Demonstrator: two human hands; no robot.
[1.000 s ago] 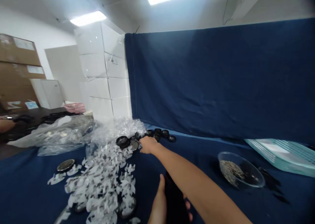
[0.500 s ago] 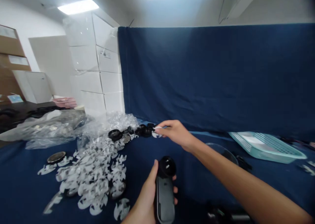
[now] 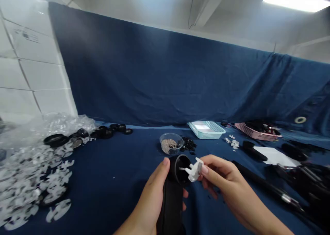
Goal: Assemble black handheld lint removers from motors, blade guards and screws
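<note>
My left hand (image 3: 152, 193) is closed around a black handheld device housing (image 3: 171, 200), whose round hollow head faces right. A thin light pin shows inside that opening. Between the thumb and fingers of my right hand (image 3: 219, 180) is a small white plastic part (image 3: 195, 169) with several prongs. The part is at the right edge of the opening, prongs turned toward it; whether it touches the rim I cannot tell. A large pile of similar white plastic parts (image 3: 28, 180) lies to the left on the blue cloth.
Beyond my hands stands a clear bowl (image 3: 172, 142) of small light pieces, with small black pieces (image 3: 188, 144) beside it. Farther right are a teal basket (image 3: 207, 135), a pink basket (image 3: 254, 133) and a black rod (image 3: 268, 185). Black rings (image 3: 105, 132) lie back left.
My right hand has come back from the far black rings with a white part and is now at the device's head. The device has turned, its opening facing right. The view has swung right.
</note>
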